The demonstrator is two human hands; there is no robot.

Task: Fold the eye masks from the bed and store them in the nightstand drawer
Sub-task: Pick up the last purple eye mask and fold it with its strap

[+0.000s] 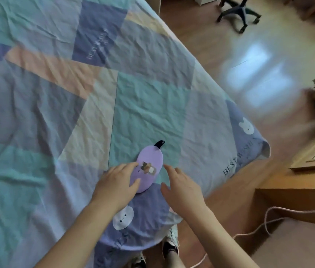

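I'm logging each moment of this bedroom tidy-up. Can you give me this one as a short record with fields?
setting: bed with a patchwork cover, wooden floor beside it
eye mask: purple eye mask, lying flat on the cover near the bed's corner, black strap end at its far tip
left hand: left hand, open, fingers resting on the mask's near-left edge
right hand: right hand, open, just right of the mask, contact unclear
nightstand drawer: not identifiable
also visible: office chair base, cable on the floor

"BEST" partly legible on bedspread (152,113), twice, remaining letters blurred
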